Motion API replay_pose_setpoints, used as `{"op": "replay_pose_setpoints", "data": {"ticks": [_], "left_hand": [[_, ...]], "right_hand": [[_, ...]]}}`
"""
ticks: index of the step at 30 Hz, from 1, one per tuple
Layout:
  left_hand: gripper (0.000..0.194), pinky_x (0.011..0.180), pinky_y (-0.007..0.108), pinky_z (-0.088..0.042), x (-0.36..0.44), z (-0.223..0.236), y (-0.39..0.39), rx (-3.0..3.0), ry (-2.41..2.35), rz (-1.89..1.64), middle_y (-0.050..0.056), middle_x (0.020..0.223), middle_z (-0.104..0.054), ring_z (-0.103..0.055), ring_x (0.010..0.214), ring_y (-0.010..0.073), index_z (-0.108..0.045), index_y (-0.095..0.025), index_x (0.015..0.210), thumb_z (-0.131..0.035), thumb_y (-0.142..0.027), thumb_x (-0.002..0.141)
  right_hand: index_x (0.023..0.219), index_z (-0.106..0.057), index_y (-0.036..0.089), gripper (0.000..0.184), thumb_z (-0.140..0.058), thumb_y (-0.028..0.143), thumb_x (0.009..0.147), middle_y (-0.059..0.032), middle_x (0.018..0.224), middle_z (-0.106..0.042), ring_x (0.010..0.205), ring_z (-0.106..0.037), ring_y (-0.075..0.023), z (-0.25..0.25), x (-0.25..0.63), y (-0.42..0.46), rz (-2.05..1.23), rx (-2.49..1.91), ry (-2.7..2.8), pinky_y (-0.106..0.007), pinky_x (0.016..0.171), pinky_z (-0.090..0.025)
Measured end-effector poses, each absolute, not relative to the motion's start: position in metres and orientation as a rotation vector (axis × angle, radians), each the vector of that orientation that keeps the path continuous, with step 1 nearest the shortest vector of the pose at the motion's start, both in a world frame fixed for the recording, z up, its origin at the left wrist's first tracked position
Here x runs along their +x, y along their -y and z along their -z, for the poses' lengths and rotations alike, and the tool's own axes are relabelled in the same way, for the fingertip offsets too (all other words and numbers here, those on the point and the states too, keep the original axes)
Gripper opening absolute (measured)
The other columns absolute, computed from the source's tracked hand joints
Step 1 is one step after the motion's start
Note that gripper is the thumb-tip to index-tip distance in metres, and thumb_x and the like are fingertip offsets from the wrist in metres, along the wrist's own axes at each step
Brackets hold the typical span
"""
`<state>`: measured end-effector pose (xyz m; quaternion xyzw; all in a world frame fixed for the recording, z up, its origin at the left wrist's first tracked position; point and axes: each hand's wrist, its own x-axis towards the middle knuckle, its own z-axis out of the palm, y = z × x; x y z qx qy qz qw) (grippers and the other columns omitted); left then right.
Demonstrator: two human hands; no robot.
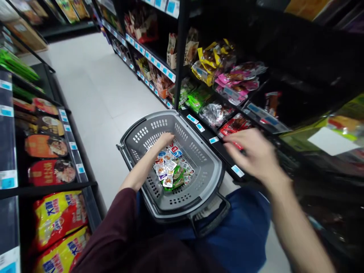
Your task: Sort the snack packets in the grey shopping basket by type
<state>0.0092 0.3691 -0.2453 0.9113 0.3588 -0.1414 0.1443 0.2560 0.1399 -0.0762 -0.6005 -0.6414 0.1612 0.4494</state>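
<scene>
A grey shopping basket point(209, 159) with a black handle stands in front of me. Small white sachets point(160, 168), a green packet point(178, 176) and a red-and-blue packet point(174, 151) lie on its bottom. My left hand point(165, 139) reaches into the basket above these packets, its fingers curled down and closed; what they hold, if anything, is hidden. Blurred by motion, my right hand point(253, 151) is at the low shelf to the right, by the red packets point(234, 125). A bit of red shows just beside its thumb, but I cannot tell whether it is held.
Along the right shelf lie silver packets point(216, 113), green packets point(199, 98), pink packets point(237, 79) and yellow bags point(212, 60). A left shelf point(82, 178) carries boxed food and red-yellow bags point(59, 216). Pale aisle floor point(88, 72) runs between the shelves.
</scene>
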Motion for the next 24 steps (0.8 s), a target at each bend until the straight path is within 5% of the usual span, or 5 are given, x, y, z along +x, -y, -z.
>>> {"op": "replay_pose_setpoints", "data": {"ticks": [8, 21, 24], "left_hand": [[0.049, 0.101, 0.043, -0.048, -0.012, 0.318, -0.357, 2.719, -1.014, 0.63, 0.024, 0.135, -0.057, -0.055, 0.125, 0.0313, -0.051, -0.009, 0.14, -0.048, -0.01, 0.091], [0.054, 0.113, 0.058, -0.036, 0.031, 0.371, -0.364, 2.719, -1.155, 0.808, 0.025, 0.153, -0.041, -0.038, 0.143, 0.036, -0.045, -0.013, 0.146, -0.05, -0.009, 0.093], [0.045, 0.11, 0.058, -0.04, 0.046, 0.38, -0.365, 2.711, -1.195, 0.802, 0.021, 0.148, -0.048, -0.047, 0.136, 0.0332, -0.05, -0.014, 0.141, -0.053, -0.016, 0.096]], "right_hand": [[0.113, -0.069, 0.014, 0.023, -0.057, 0.026, 0.097, -0.014, 0.11, -0.071, 0.107, -0.063, -0.0293, 0.202, 0.199, -0.166, -0.673, -1.462, 2.489, -0.045, 0.09, -0.05], [0.099, -0.074, 0.013, 0.02, -0.061, 0.028, 0.095, -0.0146, 0.104, -0.074, 0.107, -0.067, -0.0309, 0.196, 0.195, -0.166, -0.712, -1.563, 2.577, -0.037, 0.084, -0.049], [0.097, -0.075, 0.013, 0.025, -0.062, 0.033, 0.094, -0.0161, 0.101, -0.075, 0.105, -0.069, -0.0318, 0.196, 0.195, -0.164, -0.745, -1.559, 2.575, -0.037, 0.084, -0.05]]}}
